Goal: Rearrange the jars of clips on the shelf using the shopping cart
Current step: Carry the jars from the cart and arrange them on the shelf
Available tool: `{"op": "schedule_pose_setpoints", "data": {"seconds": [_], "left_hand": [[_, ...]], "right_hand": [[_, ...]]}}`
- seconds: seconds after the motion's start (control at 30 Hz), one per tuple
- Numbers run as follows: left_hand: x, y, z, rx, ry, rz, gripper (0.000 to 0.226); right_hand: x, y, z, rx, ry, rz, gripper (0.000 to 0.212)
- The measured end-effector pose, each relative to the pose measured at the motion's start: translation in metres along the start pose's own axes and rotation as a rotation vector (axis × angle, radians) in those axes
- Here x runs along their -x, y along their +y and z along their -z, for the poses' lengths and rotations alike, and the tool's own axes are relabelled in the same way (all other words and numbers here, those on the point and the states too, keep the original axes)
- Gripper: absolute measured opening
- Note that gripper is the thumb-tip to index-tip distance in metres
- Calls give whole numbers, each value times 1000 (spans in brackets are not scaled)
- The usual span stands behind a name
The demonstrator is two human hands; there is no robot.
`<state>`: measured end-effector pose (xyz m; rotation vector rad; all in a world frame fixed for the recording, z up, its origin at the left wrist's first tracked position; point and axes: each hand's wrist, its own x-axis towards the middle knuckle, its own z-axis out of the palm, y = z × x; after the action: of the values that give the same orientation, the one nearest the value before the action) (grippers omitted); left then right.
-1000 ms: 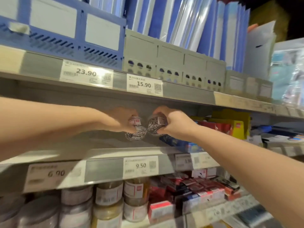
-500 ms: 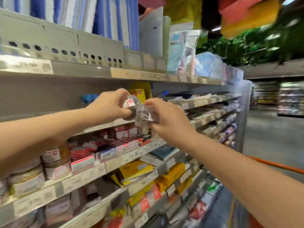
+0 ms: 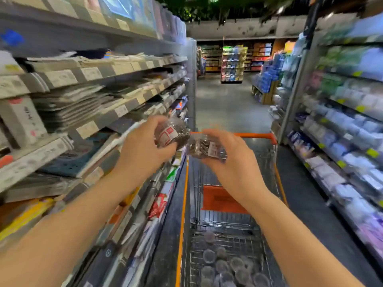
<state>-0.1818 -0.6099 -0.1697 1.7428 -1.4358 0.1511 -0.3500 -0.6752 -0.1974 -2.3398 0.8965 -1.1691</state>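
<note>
My left hand (image 3: 143, 148) grips a clear jar of clips (image 3: 172, 134) with a red and white label. Beside it my right hand (image 3: 232, 160) grips a second jar of clips (image 3: 204, 147); the two jars nearly touch. Both are held in the air above the far end of the shopping cart (image 3: 234, 134), a wire basket with an orange rim. Several more clear jars (image 3: 226, 264) lie on the cart's floor near me. The picture is blurred by motion.
Grey shelves (image 3: 128, 104) with stationery and price tags run along my left. A second rack of packaged goods (image 3: 342, 121) lines the right. An orange panel (image 3: 219, 198) stands across the cart. The aisle floor (image 3: 230, 100) stretches ahead to distant displays.
I have turned right from the shelf to face down the aisle. Both hands carried their jars away from the shelf and now hold them over the cart.
</note>
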Motion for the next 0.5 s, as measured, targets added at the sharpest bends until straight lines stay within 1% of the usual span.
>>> {"op": "schedule_pose_setpoints", "data": {"seconds": [0.07, 0.13, 0.27, 0.33, 0.4, 0.5], "left_hand": [[-2, -9, -46, 104, -62, 15, 48], [3, -18, -93, 156, -134, 40, 49], [39, -43, -186, 210, -300, 185, 46], [67, -58, -227, 206, -409, 286, 42], [98, -73, -265, 204, -539, 382, 39], [140, -97, -316, 142, -731, 470, 40]], "right_hand": [[7, 37, -6, -25, 36, -150, 51], [18, 73, -14, -31, 64, -289, 49], [64, 147, -39, -13, 80, -569, 46], [96, 183, -53, -6, 28, -718, 44], [130, 218, -69, 13, -73, -858, 42], [176, 260, -98, -3, -191, -1106, 48]]}}
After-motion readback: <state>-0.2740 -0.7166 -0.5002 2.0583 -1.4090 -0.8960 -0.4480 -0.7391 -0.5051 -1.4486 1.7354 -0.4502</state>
